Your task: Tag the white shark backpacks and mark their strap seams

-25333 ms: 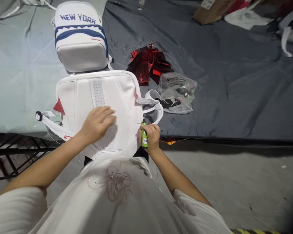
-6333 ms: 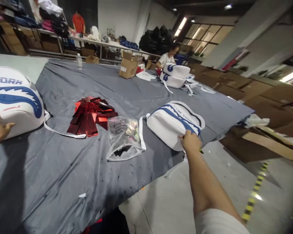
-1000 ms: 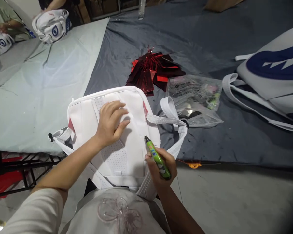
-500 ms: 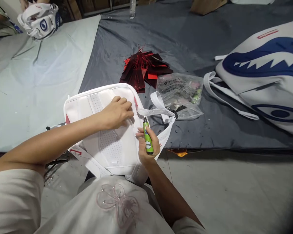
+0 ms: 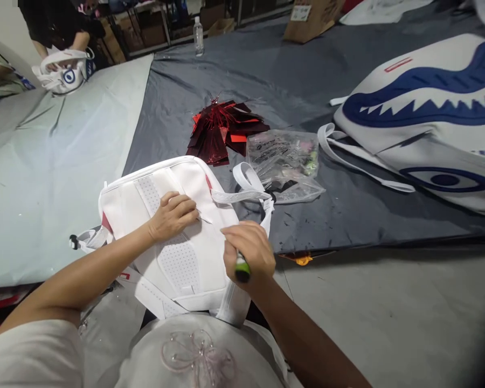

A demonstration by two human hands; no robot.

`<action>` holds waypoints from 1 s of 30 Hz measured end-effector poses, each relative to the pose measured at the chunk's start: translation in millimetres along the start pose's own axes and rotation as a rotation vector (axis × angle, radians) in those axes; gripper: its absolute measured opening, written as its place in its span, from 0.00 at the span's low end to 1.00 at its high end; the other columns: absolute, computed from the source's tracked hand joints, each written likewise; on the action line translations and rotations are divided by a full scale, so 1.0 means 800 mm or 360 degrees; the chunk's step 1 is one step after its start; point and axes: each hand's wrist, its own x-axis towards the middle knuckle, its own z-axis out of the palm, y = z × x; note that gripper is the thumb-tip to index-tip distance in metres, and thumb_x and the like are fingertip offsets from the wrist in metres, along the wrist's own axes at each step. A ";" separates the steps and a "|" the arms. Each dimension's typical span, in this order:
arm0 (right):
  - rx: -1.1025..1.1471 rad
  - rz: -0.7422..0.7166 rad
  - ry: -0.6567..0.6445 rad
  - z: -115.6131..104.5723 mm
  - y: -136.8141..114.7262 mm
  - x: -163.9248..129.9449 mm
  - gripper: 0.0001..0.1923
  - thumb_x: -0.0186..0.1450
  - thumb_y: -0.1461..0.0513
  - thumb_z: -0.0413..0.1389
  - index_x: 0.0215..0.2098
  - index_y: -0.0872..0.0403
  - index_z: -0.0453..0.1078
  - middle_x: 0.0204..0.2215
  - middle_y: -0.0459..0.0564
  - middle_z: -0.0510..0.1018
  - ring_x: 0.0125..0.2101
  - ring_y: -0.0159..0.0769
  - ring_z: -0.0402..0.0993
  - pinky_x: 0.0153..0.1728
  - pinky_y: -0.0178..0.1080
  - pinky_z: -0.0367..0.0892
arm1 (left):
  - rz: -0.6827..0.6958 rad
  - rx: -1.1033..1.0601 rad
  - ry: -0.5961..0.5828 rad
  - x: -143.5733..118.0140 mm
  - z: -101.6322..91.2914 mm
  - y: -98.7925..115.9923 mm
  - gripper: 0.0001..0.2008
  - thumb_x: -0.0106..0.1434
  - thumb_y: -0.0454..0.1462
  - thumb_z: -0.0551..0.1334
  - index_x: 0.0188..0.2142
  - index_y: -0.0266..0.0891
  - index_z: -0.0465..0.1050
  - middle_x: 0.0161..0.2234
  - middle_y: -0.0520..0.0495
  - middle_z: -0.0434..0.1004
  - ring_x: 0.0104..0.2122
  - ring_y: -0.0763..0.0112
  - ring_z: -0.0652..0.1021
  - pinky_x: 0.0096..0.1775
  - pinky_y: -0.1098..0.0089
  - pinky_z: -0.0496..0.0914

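With the left hand pressing flat, fingers half curled, on the white padded backpack at the table edge, the right hand fisted around the green lighter-like tool could scorch or mark the panel if it slips.

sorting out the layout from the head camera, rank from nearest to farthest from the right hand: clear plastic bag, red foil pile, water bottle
Measured from the right hand, which grips a green pen:
1. clear plastic bag, just beyond the hand, slightly right.
2. red foil pile, farther back, behind the bag to its left.
3. water bottle, upright at the far edge of the grey cloth.
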 end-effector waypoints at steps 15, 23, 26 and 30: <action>-0.0641 0.0347 -0.1913 0.063 0.018 0.100 0.11 0.73 0.63 0.51 0.51 0.53 0.71 0.37 0.55 0.81 0.36 0.40 0.77 0.34 0.38 0.64 | -0.0478 -0.0143 0.0334 -0.006 -0.023 -0.014 0.09 0.67 0.42 0.60 0.46 0.46 0.67 0.45 0.46 0.76 0.51 0.63 0.75 0.54 0.57 0.67; -0.0739 0.0278 -0.1785 0.089 0.009 0.100 0.12 0.73 0.64 0.49 0.51 0.49 0.71 0.41 0.48 0.79 0.38 0.37 0.76 0.31 0.36 0.63 | -0.1774 0.0022 -0.0524 -0.006 -0.037 -0.092 0.25 0.68 0.51 0.48 0.44 0.38 0.76 0.39 0.39 0.80 0.43 0.50 0.77 0.46 0.55 0.66; -0.0776 0.0262 -0.1721 0.095 0.002 0.096 0.13 0.74 0.64 0.47 0.50 0.50 0.71 0.47 0.49 0.76 0.37 0.36 0.76 0.29 0.36 0.64 | -0.1683 0.0151 -0.0412 -0.010 -0.030 -0.085 0.28 0.69 0.53 0.45 0.43 0.37 0.77 0.34 0.39 0.80 0.39 0.52 0.77 0.43 0.58 0.64; -0.0826 0.0338 -0.1604 0.107 -0.003 0.090 0.13 0.74 0.65 0.45 0.50 0.52 0.69 0.45 0.51 0.75 0.39 0.38 0.76 0.32 0.37 0.67 | -0.1566 0.0215 -0.0274 -0.019 -0.029 -0.077 0.29 0.69 0.53 0.45 0.41 0.35 0.78 0.32 0.40 0.79 0.36 0.54 0.77 0.40 0.60 0.63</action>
